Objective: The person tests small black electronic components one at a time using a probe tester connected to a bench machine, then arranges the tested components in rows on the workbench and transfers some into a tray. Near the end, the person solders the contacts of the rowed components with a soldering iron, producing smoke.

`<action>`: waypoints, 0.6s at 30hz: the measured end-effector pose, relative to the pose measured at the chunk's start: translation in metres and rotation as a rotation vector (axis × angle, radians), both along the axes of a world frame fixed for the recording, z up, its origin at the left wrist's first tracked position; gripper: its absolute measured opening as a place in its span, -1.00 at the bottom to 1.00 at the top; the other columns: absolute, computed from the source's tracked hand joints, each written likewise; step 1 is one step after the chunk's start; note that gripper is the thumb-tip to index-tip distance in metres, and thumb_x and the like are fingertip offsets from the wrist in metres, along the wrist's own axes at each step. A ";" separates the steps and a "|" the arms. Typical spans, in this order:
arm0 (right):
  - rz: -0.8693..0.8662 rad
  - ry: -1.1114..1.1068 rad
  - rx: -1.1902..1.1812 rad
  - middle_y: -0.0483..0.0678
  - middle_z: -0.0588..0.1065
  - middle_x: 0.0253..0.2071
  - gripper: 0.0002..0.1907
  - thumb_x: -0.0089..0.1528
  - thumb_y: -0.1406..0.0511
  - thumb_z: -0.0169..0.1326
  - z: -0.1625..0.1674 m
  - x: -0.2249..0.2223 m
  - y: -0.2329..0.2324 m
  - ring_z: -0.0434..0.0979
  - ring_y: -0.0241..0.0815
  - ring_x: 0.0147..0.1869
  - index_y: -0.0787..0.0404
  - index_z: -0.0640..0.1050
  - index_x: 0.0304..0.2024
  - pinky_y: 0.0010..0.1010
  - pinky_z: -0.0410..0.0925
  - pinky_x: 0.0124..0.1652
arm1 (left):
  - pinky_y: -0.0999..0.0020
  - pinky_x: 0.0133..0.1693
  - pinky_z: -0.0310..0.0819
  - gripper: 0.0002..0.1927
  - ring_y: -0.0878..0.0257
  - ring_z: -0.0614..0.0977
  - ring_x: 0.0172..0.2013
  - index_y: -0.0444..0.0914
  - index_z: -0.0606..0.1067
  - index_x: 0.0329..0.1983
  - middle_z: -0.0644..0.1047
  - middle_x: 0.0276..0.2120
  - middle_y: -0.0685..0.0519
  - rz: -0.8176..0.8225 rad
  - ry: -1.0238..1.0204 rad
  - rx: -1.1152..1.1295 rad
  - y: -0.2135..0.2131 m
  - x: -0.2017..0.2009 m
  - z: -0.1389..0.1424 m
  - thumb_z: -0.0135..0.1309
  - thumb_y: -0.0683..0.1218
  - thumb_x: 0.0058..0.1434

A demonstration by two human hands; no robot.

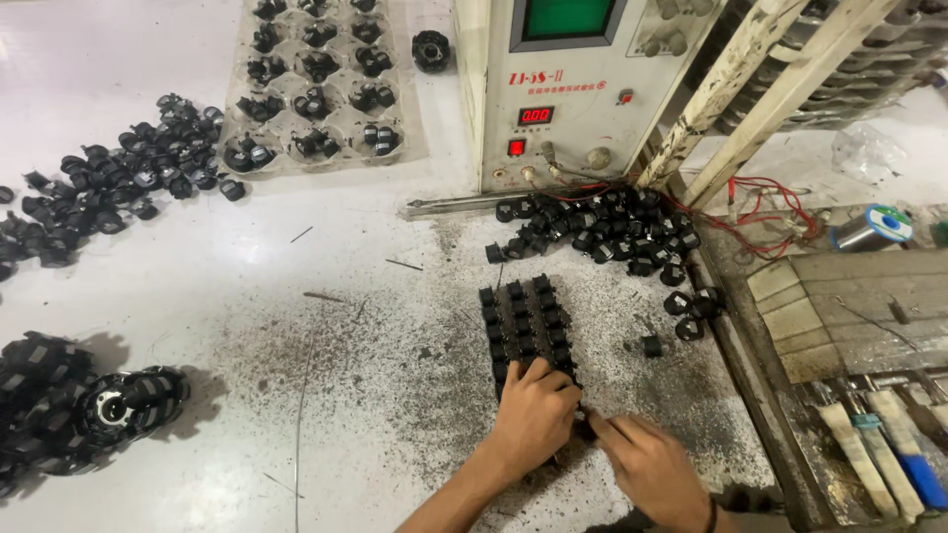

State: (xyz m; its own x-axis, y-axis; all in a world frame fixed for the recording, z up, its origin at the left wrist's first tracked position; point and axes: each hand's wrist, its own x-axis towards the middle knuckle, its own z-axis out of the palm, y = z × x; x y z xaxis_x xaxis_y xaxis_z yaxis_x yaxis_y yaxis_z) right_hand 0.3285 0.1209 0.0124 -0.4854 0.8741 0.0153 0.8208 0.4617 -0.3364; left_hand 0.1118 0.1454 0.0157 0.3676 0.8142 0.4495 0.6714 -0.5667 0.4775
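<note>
A tight block of small black parts (525,321) lies in rows on the worn white table (326,326). My left hand (533,415) rests fingers-down on the near end of this block, pressing on the parts. My right hand (647,466) sits just to its right, fingertips pinching at a small black part (586,428) at the block's near corner. A loose pile of the same black parts (602,232) lies beyond the block, in front of a cream test instrument (563,89).
A clear tray (316,84) with black parts in pockets stands at the back. More black parts (109,183) are heaped at left, and round black assemblies (128,400) at near left. Red wires (760,212), a solder spool (874,227) and tubes (889,449) lie right.
</note>
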 end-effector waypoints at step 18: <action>-0.348 -0.191 0.469 0.02 0.48 0.11 -0.57 0.15 0.35 0.16 -0.001 0.040 0.076 0.48 0.14 0.20 0.18 0.58 0.10 -0.16 0.45 0.07 | 0.00 -0.01 0.24 -0.86 0.08 0.48 -0.11 -0.25 0.59 -0.32 0.55 -0.29 0.01 -0.101 0.042 0.005 -0.019 0.005 0.002 0.22 -0.15 0.03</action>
State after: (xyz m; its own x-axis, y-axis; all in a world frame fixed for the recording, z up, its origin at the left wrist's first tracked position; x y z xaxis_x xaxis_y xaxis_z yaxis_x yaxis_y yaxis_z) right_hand 0.3688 0.1972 0.0112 -0.2053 0.9028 0.3779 0.9756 0.2194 0.0058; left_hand 0.1164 0.1260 0.0173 0.4662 0.7697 0.4361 0.6301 -0.6349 0.4470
